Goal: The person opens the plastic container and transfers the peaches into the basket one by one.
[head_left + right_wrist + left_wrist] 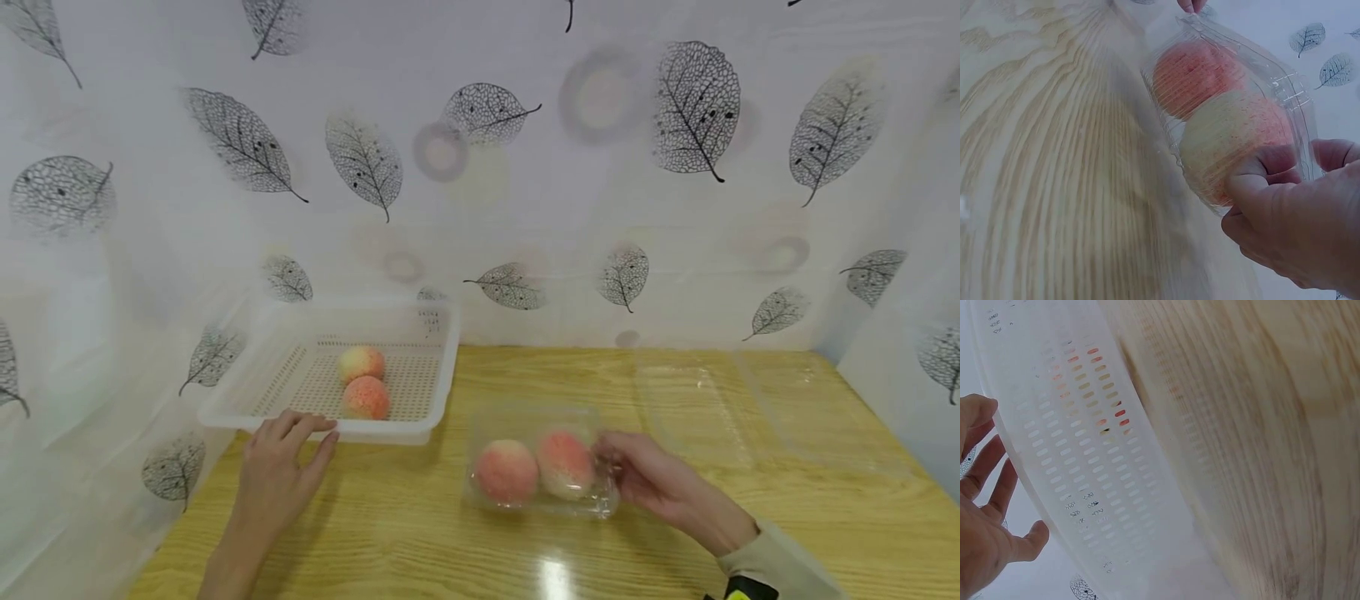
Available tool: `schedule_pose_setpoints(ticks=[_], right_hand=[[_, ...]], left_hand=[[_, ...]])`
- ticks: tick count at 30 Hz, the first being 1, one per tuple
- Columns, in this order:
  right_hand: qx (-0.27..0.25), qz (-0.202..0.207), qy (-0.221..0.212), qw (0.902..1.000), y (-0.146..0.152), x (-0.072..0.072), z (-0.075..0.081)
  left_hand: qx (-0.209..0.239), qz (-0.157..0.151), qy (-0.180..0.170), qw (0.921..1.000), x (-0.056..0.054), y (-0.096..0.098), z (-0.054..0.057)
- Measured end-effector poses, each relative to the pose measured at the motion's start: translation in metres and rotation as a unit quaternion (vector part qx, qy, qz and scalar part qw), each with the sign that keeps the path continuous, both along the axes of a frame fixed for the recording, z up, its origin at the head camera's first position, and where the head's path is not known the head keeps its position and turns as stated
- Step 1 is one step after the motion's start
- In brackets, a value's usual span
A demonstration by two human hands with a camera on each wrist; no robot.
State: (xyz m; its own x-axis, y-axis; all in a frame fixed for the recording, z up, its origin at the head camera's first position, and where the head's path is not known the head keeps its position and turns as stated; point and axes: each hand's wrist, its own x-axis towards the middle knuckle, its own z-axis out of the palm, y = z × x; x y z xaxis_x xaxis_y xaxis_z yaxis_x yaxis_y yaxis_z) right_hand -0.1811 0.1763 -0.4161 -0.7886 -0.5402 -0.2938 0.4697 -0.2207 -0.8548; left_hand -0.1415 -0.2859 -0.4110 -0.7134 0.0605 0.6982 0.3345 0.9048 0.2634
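Observation:
A clear plastic box (540, 496) with two peaches (507, 472) inside is on the near middle of the wooden table. My right hand (652, 483) grips its right end, thumb and fingers pinching the clear wall in the right wrist view. To the left stands a white perforated basket (405, 428) holding two more peaches (366, 398), one behind the other. My left hand (281, 467) rests at the basket's near rim, fingers loosely extended and thumb spread apart. In the left wrist view the fingertips (985, 407) lie right along that rim.
Two clear plastic pieces (693, 400), hard to see against the wood, lie at the back right of the table (390, 533). A whitish sheet (525, 192) with printed leaves hangs behind the table and along both sides.

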Motion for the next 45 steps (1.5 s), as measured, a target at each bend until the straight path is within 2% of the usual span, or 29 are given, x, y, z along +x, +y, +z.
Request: schedule_pose_setpoints(ticks=[9, 19, 27, 36, 41, 45], right_hand=[[-0.055, 0.042, 0.003, 0.9976, 0.023, 0.005, -0.010], [-0.041, 0.054, -0.002, 0.9977, 0.036, 0.010, -0.018], [0.048, 0.036, -0.005, 0.9982, 0.039, 0.011, -0.019], [0.137, -0.004, -0.004, 0.9905, 0.039, 0.010, -0.016], [0.196, -0.014, 0.018, 0.9804, 0.037, 0.013, -0.013], [0.247, -0.012, 0.058, 0.9672, 0.037, 0.018, -0.006]], left_hand=[[-0.001, 0.002, -0.004, 1.0000, 0.001, 0.001, 0.002], [0.001, 0.008, -0.012, 0.9999, 0.003, 0.003, 0.002], [-0.005, 0.004, -0.002, 1.0000, 0.002, 0.002, 0.001], [0.003, 0.005, -0.011, 0.9999, 0.001, 0.003, 0.002], [0.004, 0.007, -0.015, 0.9999, 0.001, 0.004, 0.001], [-0.014, 0.000, -0.001, 0.9999, 0.003, 0.008, 0.005]])
